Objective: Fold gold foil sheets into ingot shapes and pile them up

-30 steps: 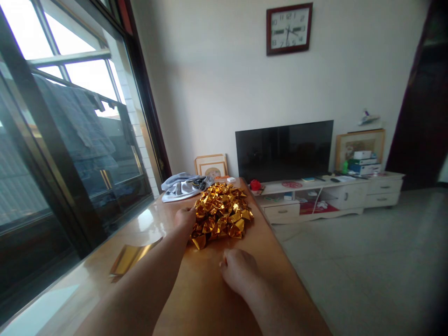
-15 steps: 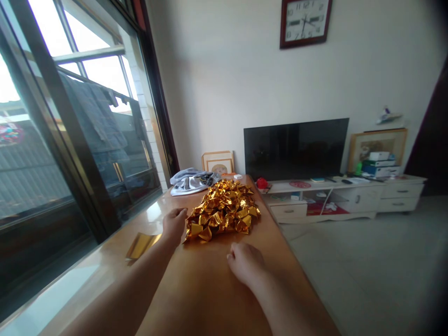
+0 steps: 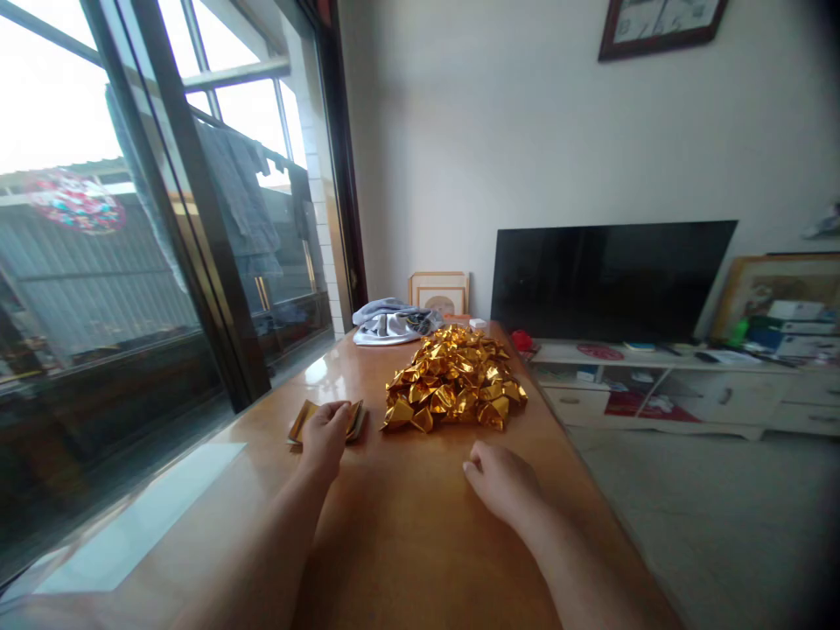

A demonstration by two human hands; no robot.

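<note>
My left hand (image 3: 326,440) is over a small stack of gold foil paper (image 3: 303,422) on the left of the wooden table. Its thumb and fingers are pinched together at the paper's upper edge; how many sheets are between them is hidden. My right hand (image 3: 502,477) lies closed on the table, knuckles up, with nothing showing in its fingers. Beyond and between the hands rises a heap of folded shiny gold foil pieces (image 3: 456,385). The right hand is just in front of this heap, apart from it.
The wooden table (image 3: 394,542) stretches away from me. At its far end are a bundle of grey cloth (image 3: 394,324) and framed pictures (image 3: 441,289). A glass sliding door (image 3: 171,219) runs along the left. A television (image 3: 610,280) stands on a white cabinet (image 3: 696,385) at the right.
My left hand has moved back from beside the gold heap to the foil stack and pinches there. My right hand stays closed in front of the heap. The view has turned left.
</note>
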